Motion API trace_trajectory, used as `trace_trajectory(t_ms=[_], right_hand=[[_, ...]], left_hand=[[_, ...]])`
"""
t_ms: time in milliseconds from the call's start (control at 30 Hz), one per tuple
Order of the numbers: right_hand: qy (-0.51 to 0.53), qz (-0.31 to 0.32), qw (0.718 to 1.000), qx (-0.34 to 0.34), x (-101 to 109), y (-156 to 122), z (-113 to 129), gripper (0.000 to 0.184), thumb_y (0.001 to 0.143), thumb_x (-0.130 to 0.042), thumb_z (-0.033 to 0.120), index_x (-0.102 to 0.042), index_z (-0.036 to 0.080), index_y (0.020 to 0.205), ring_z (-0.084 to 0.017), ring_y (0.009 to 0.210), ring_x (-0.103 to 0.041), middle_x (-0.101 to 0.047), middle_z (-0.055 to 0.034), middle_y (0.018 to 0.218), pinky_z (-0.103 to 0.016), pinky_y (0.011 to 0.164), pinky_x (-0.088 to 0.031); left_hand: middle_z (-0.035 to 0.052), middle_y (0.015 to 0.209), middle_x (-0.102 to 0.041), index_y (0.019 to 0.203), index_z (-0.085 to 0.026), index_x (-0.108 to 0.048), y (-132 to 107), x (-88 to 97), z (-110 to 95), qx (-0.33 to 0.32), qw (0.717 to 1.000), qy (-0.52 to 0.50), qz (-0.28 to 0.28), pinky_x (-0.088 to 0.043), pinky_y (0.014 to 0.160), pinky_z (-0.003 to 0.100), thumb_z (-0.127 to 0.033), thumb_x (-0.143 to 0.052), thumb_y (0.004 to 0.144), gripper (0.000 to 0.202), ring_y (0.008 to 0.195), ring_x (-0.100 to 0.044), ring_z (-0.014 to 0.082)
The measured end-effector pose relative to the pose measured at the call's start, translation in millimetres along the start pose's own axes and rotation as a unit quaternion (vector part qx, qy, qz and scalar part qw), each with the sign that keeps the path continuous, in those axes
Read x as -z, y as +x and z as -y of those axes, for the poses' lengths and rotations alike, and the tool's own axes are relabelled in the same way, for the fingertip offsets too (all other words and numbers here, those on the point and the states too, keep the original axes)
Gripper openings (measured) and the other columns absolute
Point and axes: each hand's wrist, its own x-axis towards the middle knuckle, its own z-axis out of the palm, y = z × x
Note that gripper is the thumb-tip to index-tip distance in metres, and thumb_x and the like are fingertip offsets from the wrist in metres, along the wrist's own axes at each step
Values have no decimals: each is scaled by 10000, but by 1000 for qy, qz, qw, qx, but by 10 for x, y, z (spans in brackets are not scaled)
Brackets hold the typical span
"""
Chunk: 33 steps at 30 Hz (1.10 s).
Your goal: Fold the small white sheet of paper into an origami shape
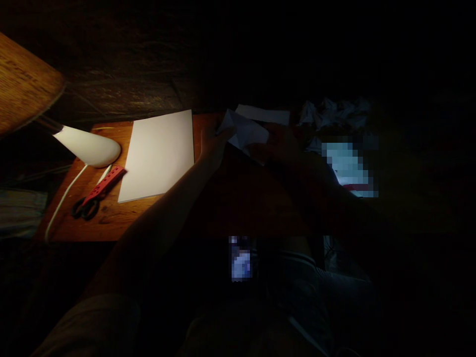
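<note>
- Nearest, below and to the right of the large white paper, dark shorts with pale stripes; a blurred-out bright patch glows beside them, its nature hidden.
- The wooden table runs along the near side of the large white paper; its grain shows in the light there and fades into darkness rightward.
- Left of the large white paper, near its lower corner, black loop handles meet a red bar with dark marks; I cannot tell whether they are one thing.
- Well to the right of the large white paper, a pixelated bright panel.
- Just right of the large white paper, the left hand pinches the near-left side of a folded paper; the right hand grips its right side; the folded paper is held between them, creased and tilted.
- Left of the large white paper, a white lamp base with a white cord.
- Right of the large white paper, farther back, a pale strip of paper; beyond it rightward, a cluster of folded white pieces.
- Behind the large white paper, a dim wall.
</note>
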Motion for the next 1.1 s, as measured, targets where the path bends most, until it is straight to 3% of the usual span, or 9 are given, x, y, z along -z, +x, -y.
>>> trace_trajectory(t_ms=[167, 267, 367, 500, 633, 867, 1100], right_hand=[[-63, -119, 991, 21, 99, 42, -125, 565, 830, -839, 619, -678, 244, 1220, -333, 1121, -724, -764, -105, 1138, -529, 911, -643], [-80, -142, 986, 29, 195, 60, -119, 551, 936, -718, 690, -644, 272, 1288, -343, 1211, -715, -751, -121, 1222, -556, 970, -635], [-51, -141, 988, 16, 225, 67, -72, 596, 911, -717, 758, -659, 275, 1256, -352, 1232, -724, -760, -123, 1256, -579, 1013, -632], [5, -119, 993, -13, 103, 28, -10, 701, 785, -812, 807, -701, 249, 1194, -369, 1239, -726, -779, -122, 1247, -606, 1026, -635], [14, -108, 994, -31, 6, -8, -10, 632, 811, -780, 798, -738, 227, 1079, -346, 1206, -732, -795, -107, 1138, -555, 1033, -634], [-11, -107, 994, -22, 92, 48, -116, 540, 860, -760, 738, -730, 217, 998, -329, 1110, -732, -780, -97, 1065, -544, 1004, -620], [-55, -57, 997, 4, 59, -37, 46, 471, 893, -764, 684, -716, 238, 1036, -310, 1015, -721, -760, -91, 994, -519, 932, -631]], left_hand=[[86, 1062, -751, 1086, -207, -670, -29, -19, -30, -4, 1000, 9, 21, -634, 939, 470, -592, -905, 769, 550, 1116, -745, 310], [82, 1107, -757, 1109, -207, -679, -56, -26, -74, -19, 997, 43, 66, -625, 985, 499, -536, -934, 733, 561, 1180, -728, 328], [75, 1110, -773, 1094, -201, -699, -60, -24, -94, -29, 994, 58, 86, -625, 995, 501, -519, -953, 698, 567, 1150, -733, 321], [62, 1049, -770, 1082, -204, -712, -55, -31, -81, -18, 996, 58, 57, -638, 953, 483, -519, -939, 726, 527, 1088, -749, 305], [55, 1023, -765, 1062, -209, -715, -83, -48, -114, -6, 995, 45, 88, -649, 937, 466, -475, -969, 711, 509, 1058, -756, 293], [65, 987, -782, 1045, -196, -754, -133, -75, -261, 22, 988, 19, 151, -659, 925, 470, -455, -910, 790, 395, 1031, -767, 292], [71, 892, -751, 942, -203, -740, -143, -89, -277, 43, 985, 32, 167, -650, 863, 446, -402, -986, 686, 407, 972, -745, 288]])
